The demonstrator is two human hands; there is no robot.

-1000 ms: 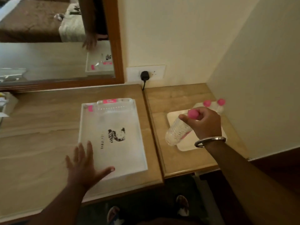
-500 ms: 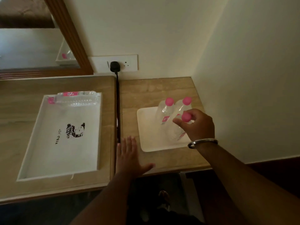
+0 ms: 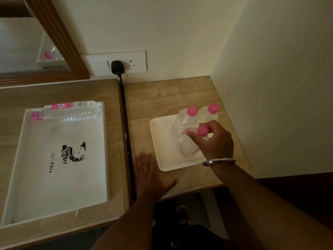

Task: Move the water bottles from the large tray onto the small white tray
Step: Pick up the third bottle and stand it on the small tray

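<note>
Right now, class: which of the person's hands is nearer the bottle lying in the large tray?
Left. The left hand rests flat on the table, right of the lying bottle. The right hand is farther away, gripping another bottle.

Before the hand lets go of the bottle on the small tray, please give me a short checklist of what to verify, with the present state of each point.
1. Held bottle over the small white tray: ok.
2. Its base resting on the tray: cannot tell.
3. Right hand gripping just below the pink cap: ok.
4. The two standing bottles upright: ok, but close to the held one.
5. Left hand flat on the table, clear of the tray: ok.
6. Large tray emptied: not ok, one lying bottle remains.
</note>
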